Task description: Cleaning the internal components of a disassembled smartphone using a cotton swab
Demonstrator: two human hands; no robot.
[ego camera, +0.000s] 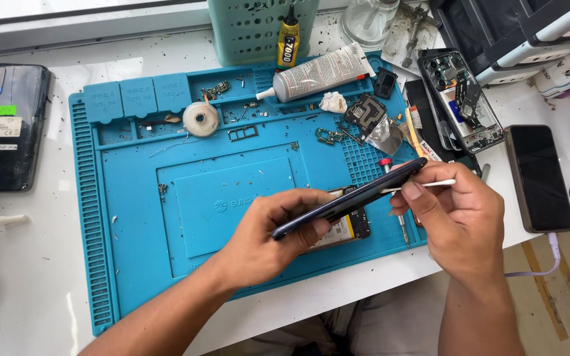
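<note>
My left hand (268,234) grips a dark blue phone (354,196) by its lower end, holding it edge-on and tilted above the blue repair mat (140,204). My right hand (460,221) pinches a thin white stick tool (430,184) whose tip lies against the phone's upper edge. Under the phone, a battery with a yellow label (348,231) rests on the mat. A screwdriver with a red tip (394,198) lies behind the phone, partly hidden by my right hand.
A glue tube (321,72), small bottle (289,43), tape roll (200,119) and loose parts lie on the mat's far side. An opened phone (463,99) and a black phone on a cable (539,177) sit right; another phone (6,125) lies left. A teal basket (252,26) stands behind.
</note>
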